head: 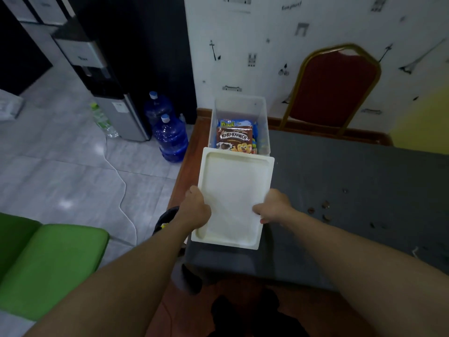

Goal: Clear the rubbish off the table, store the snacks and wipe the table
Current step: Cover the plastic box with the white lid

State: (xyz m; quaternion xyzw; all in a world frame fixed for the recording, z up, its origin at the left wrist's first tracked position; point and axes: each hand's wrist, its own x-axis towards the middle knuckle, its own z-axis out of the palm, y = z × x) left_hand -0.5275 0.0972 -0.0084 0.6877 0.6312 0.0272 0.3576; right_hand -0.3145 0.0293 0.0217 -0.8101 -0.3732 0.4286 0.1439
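You hold a white lid [233, 190] with both hands, flat-ish, its rimmed face up toward you. Your left hand [197, 211] grips the lid's left edge, with its fingers curled under and hidden. Your right hand [274, 206] grips the right edge with the thumb on top, and one fingertip shows below the edge. Both hands are clamped on the lid.

The lid sits over the near left part of the table [352, 171]. Its far edge meets the near rim of the clear bin [239, 107] in view, but you cannot tell whether they touch. The bin stands on the far left of the table, against the wall, uncovered. Inside it, a brown Koko Krunch bag [234, 139] stands in front, with a blue-green pack [230, 123] behind it. More packs on the right are too hidden to tell.

A grey cloth covers the table, with the wooden edge showing on the left. Brown crumbs [324, 210] lie on the cloth to the right of your right hand, apart from the lid.

A red chair [332, 88] stands behind the table at the wall. On the floor to the left are two blue water jugs [171, 138], a dispenser [121, 115] just beside them and a green seat [48, 263] near you.
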